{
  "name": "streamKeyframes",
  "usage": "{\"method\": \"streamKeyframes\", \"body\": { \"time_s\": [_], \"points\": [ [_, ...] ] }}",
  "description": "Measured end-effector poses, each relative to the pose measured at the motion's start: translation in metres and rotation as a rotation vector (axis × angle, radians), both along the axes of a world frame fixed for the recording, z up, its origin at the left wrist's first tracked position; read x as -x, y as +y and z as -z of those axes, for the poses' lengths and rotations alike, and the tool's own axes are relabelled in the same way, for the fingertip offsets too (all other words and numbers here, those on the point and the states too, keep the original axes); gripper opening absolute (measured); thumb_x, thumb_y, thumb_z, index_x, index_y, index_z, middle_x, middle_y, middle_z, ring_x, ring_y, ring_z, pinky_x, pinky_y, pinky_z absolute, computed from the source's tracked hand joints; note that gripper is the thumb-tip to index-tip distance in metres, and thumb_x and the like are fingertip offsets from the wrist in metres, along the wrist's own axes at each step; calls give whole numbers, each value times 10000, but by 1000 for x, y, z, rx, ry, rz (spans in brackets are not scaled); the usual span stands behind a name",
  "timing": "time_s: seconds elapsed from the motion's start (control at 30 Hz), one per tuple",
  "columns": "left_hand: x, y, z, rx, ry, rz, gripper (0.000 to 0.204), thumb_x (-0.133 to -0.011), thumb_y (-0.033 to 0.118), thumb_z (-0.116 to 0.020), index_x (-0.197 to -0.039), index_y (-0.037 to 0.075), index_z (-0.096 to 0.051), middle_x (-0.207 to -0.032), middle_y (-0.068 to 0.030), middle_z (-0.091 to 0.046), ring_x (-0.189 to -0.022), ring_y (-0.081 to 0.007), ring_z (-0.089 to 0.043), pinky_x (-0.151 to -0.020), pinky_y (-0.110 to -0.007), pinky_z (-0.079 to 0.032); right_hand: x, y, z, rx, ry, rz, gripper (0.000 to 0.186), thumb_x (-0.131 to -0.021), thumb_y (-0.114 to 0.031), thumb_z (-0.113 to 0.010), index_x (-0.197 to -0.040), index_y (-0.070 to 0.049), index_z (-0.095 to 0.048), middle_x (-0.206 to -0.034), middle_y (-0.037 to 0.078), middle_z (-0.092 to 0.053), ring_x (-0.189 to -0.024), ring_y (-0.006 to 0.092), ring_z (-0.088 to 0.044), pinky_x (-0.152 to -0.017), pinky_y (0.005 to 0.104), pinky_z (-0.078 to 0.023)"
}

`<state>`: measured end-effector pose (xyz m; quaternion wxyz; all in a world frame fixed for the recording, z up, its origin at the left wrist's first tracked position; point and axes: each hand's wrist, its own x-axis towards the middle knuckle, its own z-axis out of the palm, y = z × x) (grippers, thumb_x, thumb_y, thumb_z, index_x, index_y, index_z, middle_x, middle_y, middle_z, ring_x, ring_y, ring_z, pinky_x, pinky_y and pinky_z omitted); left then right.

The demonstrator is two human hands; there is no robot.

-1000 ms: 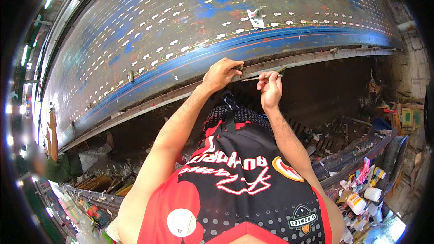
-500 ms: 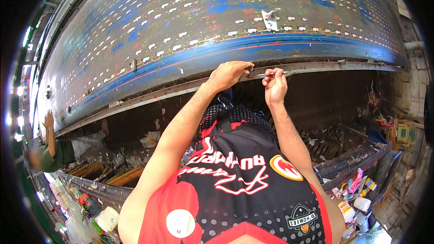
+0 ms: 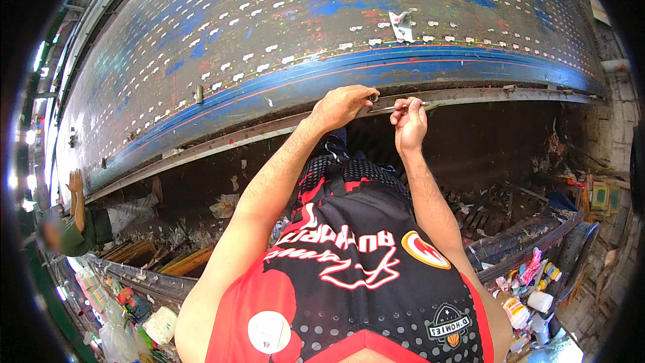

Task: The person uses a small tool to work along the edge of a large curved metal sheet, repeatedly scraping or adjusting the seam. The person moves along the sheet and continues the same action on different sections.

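My left hand [image 3: 344, 106] is closed at the metal edge rail [image 3: 470, 98] of a wide belt. Its thumb and fingertips pinch a small dark round piece with a hollow end [image 3: 373, 98]; its exact kind is unclear. Just to the right, my right hand [image 3: 409, 126] is closed in a pinch on a thin metal rod [image 3: 381, 108]. The rod lies roughly level, its left end close to the round piece. Beyond both hands spreads the worn blue and grey belt [image 3: 295, 27], patterned with rows of small white marks.
A short metal cylinder [image 3: 199, 94] and a torn white scrap [image 3: 402, 27] lie on the belt. At far left a co-worker's hand [image 3: 74, 181] is raised by the rail. Litter and plastic containers [image 3: 160, 326] fill the lower left; more bottles [image 3: 539, 301] lie lower right.
My hands stay at the same spot on the rail, with only a slight shift of the rod. The co-worker's hand at far left has moved a little lower.
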<state>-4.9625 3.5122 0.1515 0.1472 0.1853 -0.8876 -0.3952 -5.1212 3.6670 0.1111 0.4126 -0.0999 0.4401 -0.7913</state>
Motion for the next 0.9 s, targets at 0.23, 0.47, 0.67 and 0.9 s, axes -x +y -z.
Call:
{"method": "streamKeyframes", "body": {
  "time_s": [0.23,0.47,0.67,0.9],
  "points": [
    [-1,-1,1,-16,25,16,311,-1017,167,-688,-1319,102,-718,-1257,-144,-754,-1174,-377,-707,-984,-459,-572,-34,1,-28,-19,1055,-76,75,-1012,-42,-642,-943,-40,-613,-932,118,-668,-801,266,-667,-733,386,-559],
    [-1,0,-1,-36,24,8,306,-1008,141,-689,-1310,99,-714,-1231,-155,-750,-1148,-381,-711,-980,-458,-569,-35,2,-58,6,1346,-217,82,-987,-67,-678,-998,-53,-599,-980,139,-638,-899,367,-641,-806,440,-554],
    [-1,0,-4,-89,44,27,307,-988,65,-679,-1294,87,-698,-1241,-153,-730,-1151,-390,-695,-950,-460,-567,-5,6,-77,45,453,-67,328,-1186,-343,-446,-1019,-74,-531,-928,75,-605,-674,77,-483,-597,228,-436],
    [4,-4,-8,-156,22,40,280,-967,32,-688,-1244,74,-699,-1176,-159,-722,-1099,-385,-700,-920,-470,-565,11,3,-70,-20,304,-72,305,-1186,-350,-436,-1030,-97,-507,-910,80,-572,-675,105,-494,-548,237,-434]
  ]
}}
